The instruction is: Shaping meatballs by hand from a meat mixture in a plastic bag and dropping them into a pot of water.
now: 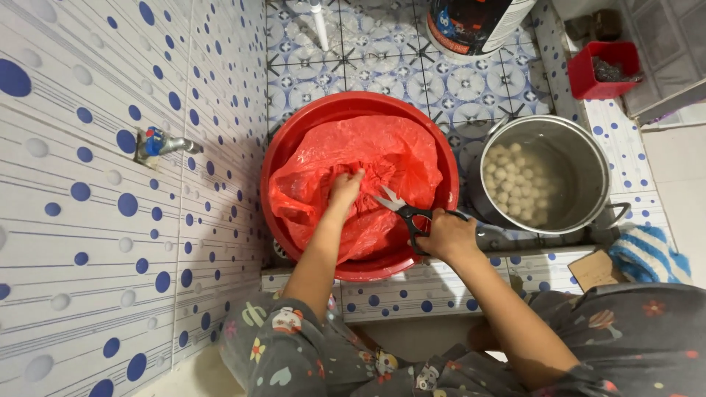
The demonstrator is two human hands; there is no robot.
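- Two bare hands work inside a round red plastic basin [294, 143] that sits on the blue-patterned tiled floor [382, 55].
- Left hand [344, 190]: fingers clenched into a gathered fold of the crumpled red plastic bag [368, 158] that fills the basin, pinching the film up just ahead of the knuckles.
- Right hand [448, 235]: fingers closed through the loops of a pair of black-handled steel scissors [401, 209], the blades parted and pointing at the bag just beside the left fingertips.
- Beyond the right hand's knuckles stands a round stainless-steel pot [588, 158] holding small pale balls [515, 184] in water; a red square plastic box [599, 70] lies further out, and a metal wall tap [158, 143] is well apart on the left-hand side.
- Judged from this: the cut appears to be aimed at the bunched film, so it would go best with the fold held taut and lifted clear of whatever lies beneath.
- Keep the left fingertips behind the pinch, out of the blades' line, since they lie very near the tips.
- Short snips with the tips would likely give more control than one long closing cut through slack, wet plastic.
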